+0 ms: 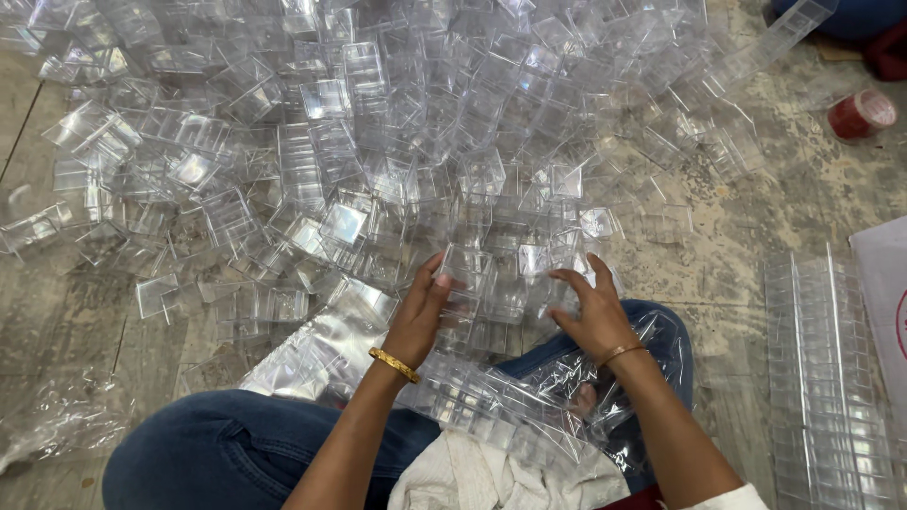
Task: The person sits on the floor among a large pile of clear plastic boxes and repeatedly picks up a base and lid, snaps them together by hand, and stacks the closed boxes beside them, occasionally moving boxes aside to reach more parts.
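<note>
Hands, left (pixel 416 316) and right (pixel 590 312), grip wide around clear plastic boxes (pixel 491 283); red tape roll (pixel 860 113) far right.

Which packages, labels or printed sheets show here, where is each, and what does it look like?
Clear plastic bag: on the lap, under both hands, crinkled, see-through.
White sheet with red print: right edge, flat, cut off by the frame.
Red tape roll: upper right floor, round.
No screens.

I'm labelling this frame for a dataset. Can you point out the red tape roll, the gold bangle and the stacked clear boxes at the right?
red tape roll (pixel 861 114), head view, on its side wall.
gold bangle (pixel 394 365), head view, on the band at the left wrist.
stacked clear boxes (pixel 824 378), head view, mid-stack.
</note>
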`<state>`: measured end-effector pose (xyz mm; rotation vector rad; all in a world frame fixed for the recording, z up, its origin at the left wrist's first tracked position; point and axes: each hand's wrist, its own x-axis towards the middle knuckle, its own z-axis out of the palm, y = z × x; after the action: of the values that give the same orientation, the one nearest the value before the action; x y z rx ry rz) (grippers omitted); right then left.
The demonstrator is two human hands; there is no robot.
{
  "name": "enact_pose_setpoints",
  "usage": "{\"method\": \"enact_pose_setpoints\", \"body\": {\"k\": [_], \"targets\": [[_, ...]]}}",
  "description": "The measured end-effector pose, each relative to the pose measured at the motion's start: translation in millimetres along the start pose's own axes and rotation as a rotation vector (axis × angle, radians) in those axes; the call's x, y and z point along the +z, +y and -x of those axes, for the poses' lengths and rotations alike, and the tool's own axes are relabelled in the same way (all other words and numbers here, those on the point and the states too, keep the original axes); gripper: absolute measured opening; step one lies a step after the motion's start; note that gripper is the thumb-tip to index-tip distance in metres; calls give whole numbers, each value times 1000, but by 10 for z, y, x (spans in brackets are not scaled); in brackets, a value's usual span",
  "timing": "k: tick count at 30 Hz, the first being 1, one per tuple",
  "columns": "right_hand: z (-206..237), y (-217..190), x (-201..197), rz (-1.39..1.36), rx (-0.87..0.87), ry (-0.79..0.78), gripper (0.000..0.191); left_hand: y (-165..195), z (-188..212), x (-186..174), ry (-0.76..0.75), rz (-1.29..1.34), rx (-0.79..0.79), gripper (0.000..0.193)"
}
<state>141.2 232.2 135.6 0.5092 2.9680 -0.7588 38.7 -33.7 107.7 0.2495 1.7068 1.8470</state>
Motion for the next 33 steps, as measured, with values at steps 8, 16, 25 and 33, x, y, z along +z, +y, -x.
{"method": "enact_pose_setpoints", "body": {"k": [8, 16, 25, 33], "targets": [[49, -47, 275, 208, 216, 83, 75, -50, -20, 25, -3, 116, -52, 72], [-64, -72, 156, 41, 378, -93, 86, -118, -46, -10, -23, 274, -93, 76], [130, -276, 27, -353, -38, 170, 66, 76, 40, 42, -226, 276, -184, 87], [237, -753, 199, -1509, 87, -341, 84, 57, 119, 121, -439, 356, -228, 85]]}}
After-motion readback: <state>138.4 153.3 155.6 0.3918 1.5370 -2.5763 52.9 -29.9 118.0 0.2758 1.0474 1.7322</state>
